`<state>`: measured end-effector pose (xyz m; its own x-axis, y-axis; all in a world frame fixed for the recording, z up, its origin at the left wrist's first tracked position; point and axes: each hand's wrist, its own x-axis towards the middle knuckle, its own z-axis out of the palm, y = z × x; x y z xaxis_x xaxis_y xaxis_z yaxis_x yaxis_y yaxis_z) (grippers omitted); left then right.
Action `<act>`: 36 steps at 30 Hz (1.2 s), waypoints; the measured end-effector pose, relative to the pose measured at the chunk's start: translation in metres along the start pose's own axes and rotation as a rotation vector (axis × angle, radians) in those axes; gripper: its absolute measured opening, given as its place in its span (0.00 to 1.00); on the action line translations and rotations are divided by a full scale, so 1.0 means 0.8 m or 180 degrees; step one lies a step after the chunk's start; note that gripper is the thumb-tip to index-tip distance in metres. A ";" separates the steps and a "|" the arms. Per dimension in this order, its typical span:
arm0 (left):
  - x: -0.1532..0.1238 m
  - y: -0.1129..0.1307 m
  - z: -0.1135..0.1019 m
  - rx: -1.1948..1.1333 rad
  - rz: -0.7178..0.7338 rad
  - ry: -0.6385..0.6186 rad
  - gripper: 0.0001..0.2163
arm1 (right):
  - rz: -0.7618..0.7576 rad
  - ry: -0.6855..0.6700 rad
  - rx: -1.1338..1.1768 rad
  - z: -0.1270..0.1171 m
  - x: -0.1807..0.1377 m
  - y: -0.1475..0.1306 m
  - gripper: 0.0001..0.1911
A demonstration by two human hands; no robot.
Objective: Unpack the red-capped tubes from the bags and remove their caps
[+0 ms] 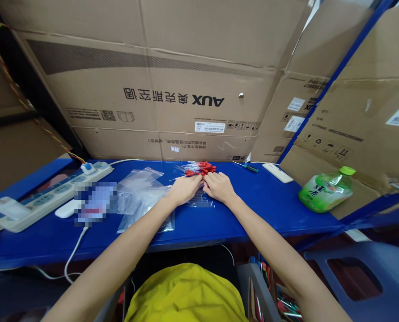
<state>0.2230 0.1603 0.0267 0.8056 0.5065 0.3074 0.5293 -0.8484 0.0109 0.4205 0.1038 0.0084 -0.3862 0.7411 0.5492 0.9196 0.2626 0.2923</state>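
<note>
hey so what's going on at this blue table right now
A person has both hands together over the blue table. The left hand and right hand meet beside a pile of red pieces, with thin clear rods lying nearer the person. What the fingers hold is hidden. Clear plastic bags lie to the left, a green-handled screwdriver to the right.

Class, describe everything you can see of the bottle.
The bottle looks like plastic, with a bright green cap on and a green and white label bearing dark characters. It slants in the picture, cap toward upper right; whether it stands or lies is unclear. It rests at the right of the blue table, near cardboard. Nobody touches it.
</note>
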 end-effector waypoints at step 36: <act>-0.006 -0.029 0.010 -0.0445 -0.0170 -0.0061 0.11 | 0.1331 0.0007 0.1245 0.032 -0.035 0.075 0.18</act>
<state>0.2091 0.1786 0.0169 0.7828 0.5533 0.2847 0.5305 -0.8326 0.1596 0.4882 0.1145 -0.0094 0.0166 0.8299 0.5577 0.9524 0.1568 -0.2616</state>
